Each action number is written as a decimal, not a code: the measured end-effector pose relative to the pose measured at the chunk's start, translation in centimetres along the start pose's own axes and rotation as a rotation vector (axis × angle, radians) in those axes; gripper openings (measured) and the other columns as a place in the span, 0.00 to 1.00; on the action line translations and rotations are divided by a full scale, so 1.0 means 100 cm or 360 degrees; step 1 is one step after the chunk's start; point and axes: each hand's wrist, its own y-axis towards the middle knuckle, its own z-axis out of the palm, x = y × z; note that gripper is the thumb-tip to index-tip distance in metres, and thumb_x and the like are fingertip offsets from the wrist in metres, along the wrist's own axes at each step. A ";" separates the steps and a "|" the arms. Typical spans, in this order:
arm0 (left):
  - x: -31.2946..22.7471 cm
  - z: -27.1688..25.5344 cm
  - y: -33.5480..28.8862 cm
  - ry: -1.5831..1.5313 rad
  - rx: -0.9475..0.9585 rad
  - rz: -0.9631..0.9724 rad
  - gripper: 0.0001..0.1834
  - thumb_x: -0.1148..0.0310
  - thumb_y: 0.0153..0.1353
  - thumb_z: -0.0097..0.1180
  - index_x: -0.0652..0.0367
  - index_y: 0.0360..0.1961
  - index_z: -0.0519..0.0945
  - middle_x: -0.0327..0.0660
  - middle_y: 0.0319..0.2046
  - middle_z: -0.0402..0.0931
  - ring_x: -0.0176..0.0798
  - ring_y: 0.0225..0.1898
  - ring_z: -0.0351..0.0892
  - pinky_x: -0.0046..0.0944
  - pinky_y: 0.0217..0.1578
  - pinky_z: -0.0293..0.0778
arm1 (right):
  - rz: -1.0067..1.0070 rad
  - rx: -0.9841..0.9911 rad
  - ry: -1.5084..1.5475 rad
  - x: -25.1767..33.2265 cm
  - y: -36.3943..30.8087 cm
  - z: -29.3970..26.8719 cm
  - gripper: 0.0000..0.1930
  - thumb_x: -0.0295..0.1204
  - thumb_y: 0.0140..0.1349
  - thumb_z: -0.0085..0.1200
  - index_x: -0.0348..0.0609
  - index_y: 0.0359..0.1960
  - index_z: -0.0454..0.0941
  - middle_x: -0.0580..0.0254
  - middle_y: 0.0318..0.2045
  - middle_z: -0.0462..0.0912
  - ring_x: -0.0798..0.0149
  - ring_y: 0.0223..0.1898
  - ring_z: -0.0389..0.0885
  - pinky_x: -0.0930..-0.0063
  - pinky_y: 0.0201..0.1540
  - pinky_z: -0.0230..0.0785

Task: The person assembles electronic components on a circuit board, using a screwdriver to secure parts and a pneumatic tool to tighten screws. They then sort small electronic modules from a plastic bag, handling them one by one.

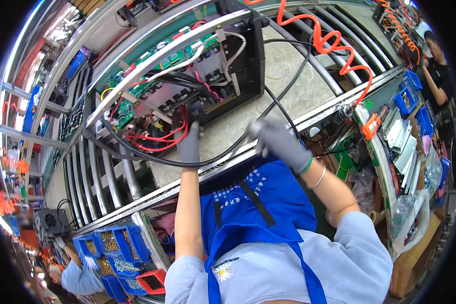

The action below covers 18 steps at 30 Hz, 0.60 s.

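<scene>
**Wiring fitted into an open black chassis**

The gloved left hand (189, 144) was closed on the red wires (159, 138) at the black chassis (238, 66) on the conveyor bench (283, 76). The gloved right hand (278, 144) was curled around the black cable (283, 109) near the bench rail. Routing was judged under way; next, careful seating of leads seemed called for

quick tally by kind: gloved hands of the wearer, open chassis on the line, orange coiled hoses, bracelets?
Grey-gloved hands: 2, left hand at the red wires, right hand near the black cable
Open electronics chassis: 1
Orange coiled air hose: 1 clearly seen
Bracelet: 1
Total: 5
</scene>
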 end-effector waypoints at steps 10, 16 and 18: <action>0.004 -0.044 -0.088 0.0449 -0.0850 0.0126 0.27 0.74 0.65 0.49 0.68 0.65 0.63 0.55 0.62 0.67 0.52 0.62 0.67 0.47 0.62 0.65 | -0.0050 -0.1533 -0.1226 0.003 0.166 -0.221 0.36 0.57 0.61 0.52 0.32 0.54 0.75 0.40 0.51 0.81 0.45 0.55 0.77 0.61 0.58 0.67; 0.047 -0.064 -0.107 0.2187 -0.0909 0.0720 0.42 0.39 0.63 0.43 0.70 0.61 0.65 0.62 0.58 0.66 0.65 0.64 0.59 0.63 0.67 0.49 | 0.0018 -0.1777 -0.1138 -0.008 0.229 -0.255 0.51 0.63 0.58 0.51 0.25 0.66 0.56 0.28 0.62 0.67 0.39 0.65 0.67 0.58 0.66 0.59; 0.054 -0.067 -0.110 0.2147 -0.0845 0.0537 0.40 0.42 0.60 0.47 0.72 0.57 0.66 0.64 0.55 0.67 0.66 0.61 0.61 0.66 0.67 0.46 | -0.0017 -0.1892 -0.1120 -0.023 0.254 -0.282 0.52 0.65 0.56 0.52 0.24 0.64 0.58 0.28 0.60 0.69 0.39 0.64 0.69 0.57 0.65 0.60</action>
